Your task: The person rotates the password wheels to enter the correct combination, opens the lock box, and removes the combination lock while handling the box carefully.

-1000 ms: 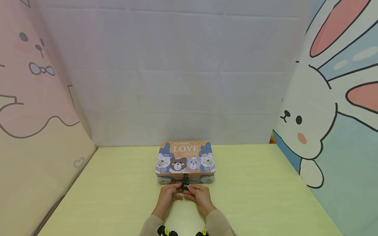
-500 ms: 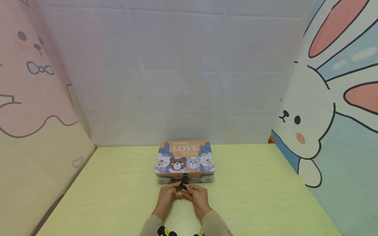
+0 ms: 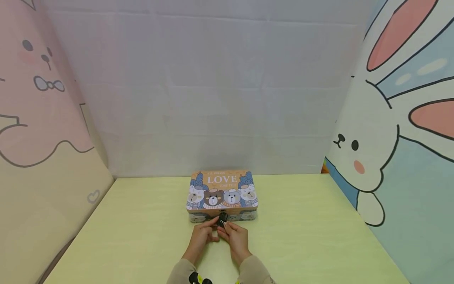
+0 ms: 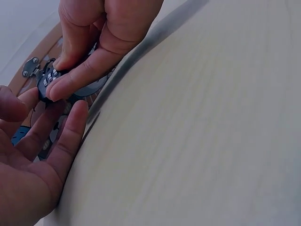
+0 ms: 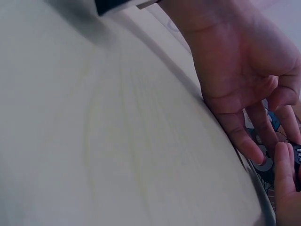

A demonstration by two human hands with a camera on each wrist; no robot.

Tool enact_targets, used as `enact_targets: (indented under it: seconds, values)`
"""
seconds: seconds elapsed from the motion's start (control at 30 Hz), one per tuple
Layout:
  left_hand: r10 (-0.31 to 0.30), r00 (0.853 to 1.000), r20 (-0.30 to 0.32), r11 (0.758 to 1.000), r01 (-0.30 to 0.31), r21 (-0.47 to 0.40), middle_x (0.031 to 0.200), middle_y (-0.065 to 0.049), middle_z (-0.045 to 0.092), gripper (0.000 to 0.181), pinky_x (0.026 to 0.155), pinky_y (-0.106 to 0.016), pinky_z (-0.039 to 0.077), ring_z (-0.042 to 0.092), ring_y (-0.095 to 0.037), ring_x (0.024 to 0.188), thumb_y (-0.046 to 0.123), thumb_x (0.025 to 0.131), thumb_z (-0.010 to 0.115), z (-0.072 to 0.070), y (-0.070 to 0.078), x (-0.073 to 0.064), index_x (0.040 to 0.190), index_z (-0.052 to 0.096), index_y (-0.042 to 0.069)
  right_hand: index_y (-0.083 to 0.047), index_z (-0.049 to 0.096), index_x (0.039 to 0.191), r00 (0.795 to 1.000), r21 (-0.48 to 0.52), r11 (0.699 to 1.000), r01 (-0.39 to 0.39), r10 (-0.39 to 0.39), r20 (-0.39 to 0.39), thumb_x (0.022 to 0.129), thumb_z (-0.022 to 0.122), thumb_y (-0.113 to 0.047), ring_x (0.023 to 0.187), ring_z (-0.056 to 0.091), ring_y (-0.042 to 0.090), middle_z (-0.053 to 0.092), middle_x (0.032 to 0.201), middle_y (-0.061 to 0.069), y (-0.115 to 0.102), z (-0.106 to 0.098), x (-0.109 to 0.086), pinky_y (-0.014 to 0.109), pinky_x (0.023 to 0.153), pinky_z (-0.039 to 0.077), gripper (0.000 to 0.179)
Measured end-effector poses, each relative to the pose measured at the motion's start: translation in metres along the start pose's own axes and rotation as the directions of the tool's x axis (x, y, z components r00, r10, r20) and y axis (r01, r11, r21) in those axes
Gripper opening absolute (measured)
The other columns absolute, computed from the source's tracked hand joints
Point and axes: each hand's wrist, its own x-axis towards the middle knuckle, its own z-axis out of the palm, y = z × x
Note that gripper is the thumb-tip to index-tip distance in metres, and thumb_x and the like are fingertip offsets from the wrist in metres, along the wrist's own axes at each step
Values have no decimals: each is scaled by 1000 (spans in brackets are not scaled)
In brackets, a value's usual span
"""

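A small black combination padlock (image 3: 222, 219) hangs at the front clasp (image 4: 31, 67) of a tin box (image 3: 222, 189) printed with bears and the word LOVE. Whether its shackle passes through the clasp, I cannot tell. My right hand (image 3: 237, 240) pinches the padlock between thumb and forefinger, as the left wrist view shows from close by. From the other side my left hand (image 3: 200, 240) reaches in, its forefinger touching the lock's edge. The left thumb stands apart from the lock, and the other left fingers spread below it. White number dials show on the lock's face.
The box stands near the back of a pale yellow-green table (image 3: 301, 228). A white cloth (image 3: 220, 86) hangs behind it. Printed panels with a pink animal (image 3: 35, 102) and a rabbit (image 3: 372, 157) close off the two sides.
My right hand has shifted slightly to the left, and the padlock has tilted a little. The left forefinger now points straighter along the lock's side. The box has stayed put.
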Motion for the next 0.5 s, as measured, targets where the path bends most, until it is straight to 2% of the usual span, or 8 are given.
enact_targets:
  seconds: [0.17, 0.27, 0.37, 0.5]
  values:
    - [10, 1000, -1, 1000, -10, 10, 134, -27, 54, 63, 65, -29, 62, 66, -18, 86, -13, 69, 41, 0, 1, 0, 130, 53, -15, 30, 51, 117, 1000, 3, 1000, 11, -11, 8, 97, 53, 9, 76, 70, 14, 66, 99, 23, 0, -1, 0, 29, 78, 61, 29]
    - [17, 1000, 2, 1000, -17, 15, 133, -27, 54, 62, 68, -32, 63, 65, -21, 96, -14, 68, 42, 0, -1, 1, 129, 54, -16, 31, 50, 117, 1000, -2, 1000, 12, -12, 15, 97, 53, 10, 75, 70, 14, 66, 97, 21, 0, -3, 0, 28, 77, 62, 29]
    - [21, 1000, 12, 1000, -22, 20, 134, -28, 53, 59, 73, -35, 63, 57, -26, 113, -14, 70, 42, 0, -1, 1, 128, 53, -18, 31, 50, 117, 999, -17, 1000, 1, 0, 32, 97, 53, 10, 74, 70, 13, 66, 94, 17, 0, -7, 0, 28, 76, 62, 29]
    - [25, 999, 36, 999, -26, 32, 135, -29, 51, 57, 79, -38, 62, 45, -32, 126, -14, 72, 41, -1, 0, 1, 128, 51, -19, 31, 50, 117, 997, -52, 999, -15, 19, 75, 97, 53, 9, 73, 70, 13, 67, 90, 15, -5, -13, 2, 29, 75, 62, 29]
